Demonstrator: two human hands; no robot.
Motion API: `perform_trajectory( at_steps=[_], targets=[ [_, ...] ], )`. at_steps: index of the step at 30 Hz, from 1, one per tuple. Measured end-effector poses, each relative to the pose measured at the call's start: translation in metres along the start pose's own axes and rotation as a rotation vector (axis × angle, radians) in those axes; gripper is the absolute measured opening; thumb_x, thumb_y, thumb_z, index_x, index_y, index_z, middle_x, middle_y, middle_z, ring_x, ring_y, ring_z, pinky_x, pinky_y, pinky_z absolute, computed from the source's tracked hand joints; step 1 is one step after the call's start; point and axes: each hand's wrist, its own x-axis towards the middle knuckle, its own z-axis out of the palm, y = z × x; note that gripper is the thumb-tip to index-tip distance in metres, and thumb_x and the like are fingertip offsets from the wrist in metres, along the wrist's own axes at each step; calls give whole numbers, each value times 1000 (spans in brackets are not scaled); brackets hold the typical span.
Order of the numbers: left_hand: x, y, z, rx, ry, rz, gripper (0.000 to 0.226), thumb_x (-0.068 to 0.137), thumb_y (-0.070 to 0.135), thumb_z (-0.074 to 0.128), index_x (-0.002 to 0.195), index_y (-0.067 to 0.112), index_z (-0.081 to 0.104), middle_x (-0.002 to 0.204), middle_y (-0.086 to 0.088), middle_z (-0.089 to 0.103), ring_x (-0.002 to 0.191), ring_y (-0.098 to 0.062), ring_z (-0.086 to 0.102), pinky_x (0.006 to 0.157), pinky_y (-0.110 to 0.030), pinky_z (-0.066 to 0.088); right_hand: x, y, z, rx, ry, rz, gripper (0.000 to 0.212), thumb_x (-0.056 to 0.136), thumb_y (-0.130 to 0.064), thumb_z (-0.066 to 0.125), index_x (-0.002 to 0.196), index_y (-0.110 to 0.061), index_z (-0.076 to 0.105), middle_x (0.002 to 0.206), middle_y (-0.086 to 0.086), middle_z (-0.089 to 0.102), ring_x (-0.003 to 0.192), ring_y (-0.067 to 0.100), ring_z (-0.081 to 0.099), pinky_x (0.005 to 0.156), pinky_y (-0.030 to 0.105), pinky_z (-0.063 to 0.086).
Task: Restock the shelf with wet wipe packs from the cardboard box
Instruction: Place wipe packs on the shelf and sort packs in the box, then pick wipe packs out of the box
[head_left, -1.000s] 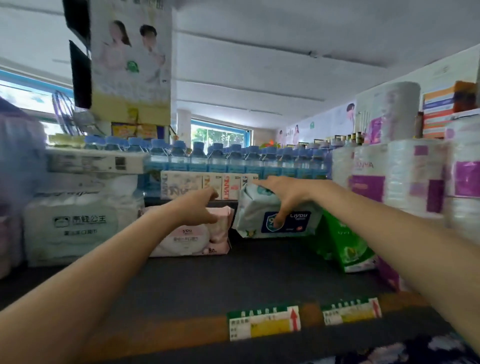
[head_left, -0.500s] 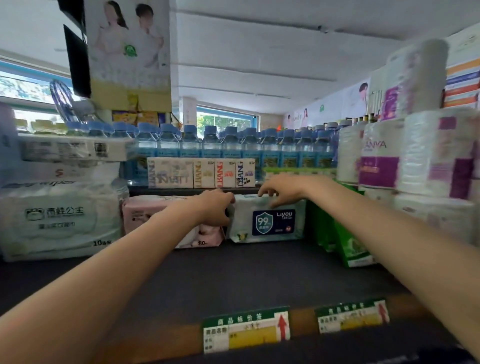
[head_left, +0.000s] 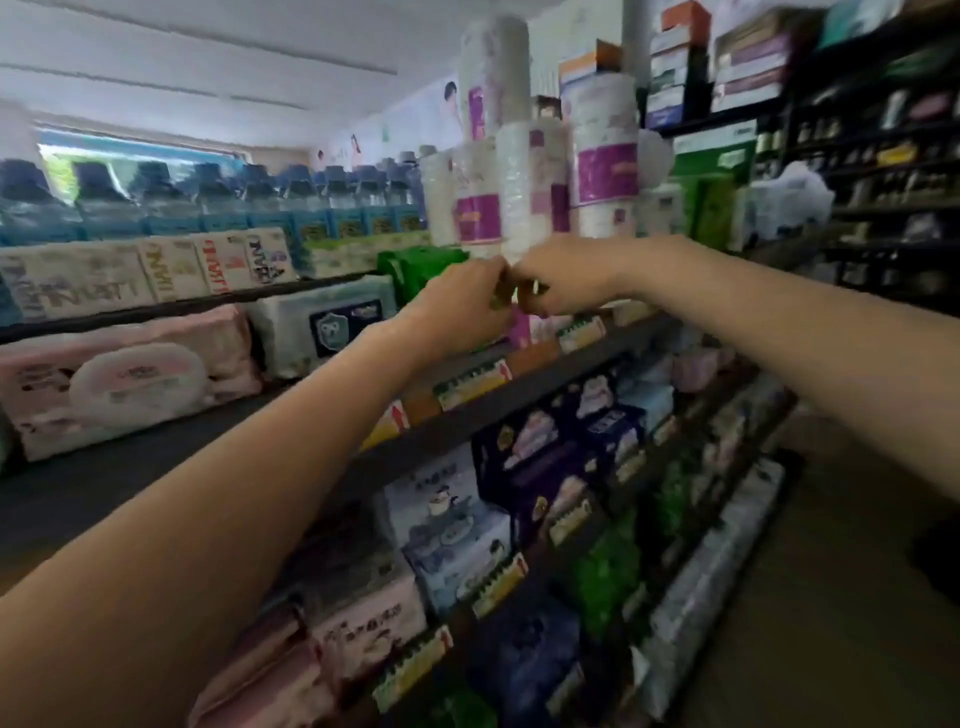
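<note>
A pink wet wipe pack (head_left: 130, 374) lies on the dark shelf (head_left: 156, 467) at the left. Beside it, to the right, sits a white wet wipe pack with a blue badge (head_left: 322, 322). My left hand (head_left: 462, 306) and my right hand (head_left: 566, 280) meet fingertip to fingertip further right, in front of green packs (head_left: 421, 265) and purple-labelled paper rolls (head_left: 602, 171). Both hands have curled fingers. The picture is blurred, so I cannot make out whether they pinch anything. No cardboard box is in view.
Water bottles (head_left: 208, 197) and boxed tissues (head_left: 171, 275) line the shelf behind. Price labels (head_left: 470, 382) run along the shelf edge. Lower shelves (head_left: 519, 467) hold several tissue packs. The aisle floor (head_left: 831, 623) and dark shelving (head_left: 883, 156) lie to the right.
My view has swung right. Both hands left the pink and white wipe packs and moved right, coming together in front of the green packs and paper rolls.
</note>
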Motion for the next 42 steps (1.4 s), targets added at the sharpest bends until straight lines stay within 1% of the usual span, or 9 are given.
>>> perform_trajectory(
  at_steps=[4,9,15,21,28,31,33,38,42],
  targets=[
    [-22,85,67,-78,-220,242,32,88,18,51,116,2,51,118,-17,58,110,-32,55,89,-36,43,-134,16,44,138,-243,197,10,93,-15,50,92,-18,59,82,1,56,82,21,53,55,28,29],
    [-65,217,166,-61,-622,510,42,90,19,51,128,3,44,125,-14,57,114,-32,54,94,-37,45,-357,35,122,318,-529,627,33,95,-18,48,127,-14,54,124,4,59,112,19,56,88,24,40],
    [-134,389,252,-10,-764,841,45,90,15,48,133,6,39,135,-15,50,122,-31,50,100,-38,43,-614,38,179,539,-654,1255,24,92,-8,49,111,0,60,96,12,64,72,23,61,66,21,51],
    [-198,536,329,-80,-951,1049,42,89,16,46,130,10,41,126,-12,55,114,-31,54,91,-37,46,-781,22,245,770,-737,1503,34,94,-16,51,119,6,57,122,23,59,111,34,57,81,33,45],
    [-260,623,432,-48,-1185,939,40,93,24,45,131,10,44,134,-8,50,119,-27,50,93,-31,42,-849,19,346,1203,-554,1786,24,91,-31,58,96,-8,61,82,5,55,63,7,56,60,22,48],
    [-274,621,462,9,-1266,792,48,93,19,45,138,9,35,142,-13,42,129,-30,42,106,-39,36,-838,27,393,1386,-346,1944,80,82,-48,63,141,-1,35,136,16,50,109,27,56,93,44,49],
    [-283,619,473,13,-1298,712,51,94,16,46,142,7,30,146,-14,37,133,-29,39,107,-35,34,-823,27,421,1481,-363,1998,98,78,-58,62,150,-11,14,139,5,40,122,27,47,73,33,50],
    [-299,617,489,-5,-1334,619,51,95,10,41,143,4,26,145,-15,37,131,-25,40,96,-26,31,-799,21,485,1462,-294,2178,102,81,-50,63,149,-4,2,156,10,17,141,31,24,111,35,27],
    [-296,612,490,-60,-1353,556,54,92,10,45,142,8,26,142,-14,40,126,-31,45,95,-31,40,-801,28,504,1488,-197,2328,110,73,-48,71,148,-5,3,153,14,22,137,36,26,109,39,30]
  ],
)
